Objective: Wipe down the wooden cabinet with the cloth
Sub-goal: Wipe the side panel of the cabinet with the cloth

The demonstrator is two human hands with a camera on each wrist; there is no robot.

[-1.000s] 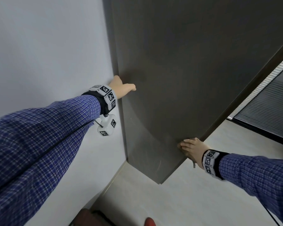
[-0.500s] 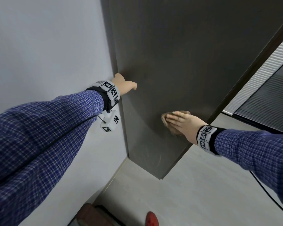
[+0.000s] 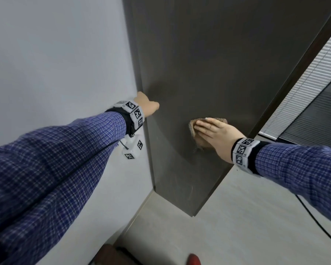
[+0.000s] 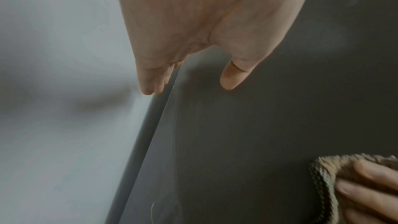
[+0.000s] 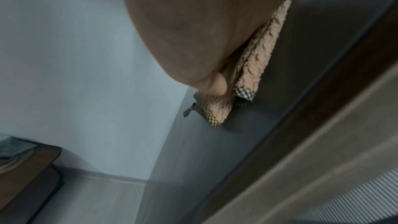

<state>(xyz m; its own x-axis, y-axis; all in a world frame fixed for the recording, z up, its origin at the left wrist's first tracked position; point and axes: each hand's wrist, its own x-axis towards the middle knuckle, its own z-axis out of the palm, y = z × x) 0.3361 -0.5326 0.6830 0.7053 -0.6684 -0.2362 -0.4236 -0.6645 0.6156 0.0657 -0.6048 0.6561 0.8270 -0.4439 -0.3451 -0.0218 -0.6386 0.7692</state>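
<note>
Seemingly soft and limp, the folded tan terry cloth with checked trim lies against the tall dark wooden cabinet, pinned by the flat, straight-fingered right hand, best kept spread under the palm, while the empty left hand, fingers extended, braces the panel's edge.

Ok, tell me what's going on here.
A person is wiping the dark wooden cabinet. Their right hand presses a tan cloth flat against its side panel, fingers straight. Their left hand rests on the panel's edge next to the wall, with the thumb on the panel's face and the fingers on the wall side.
</note>
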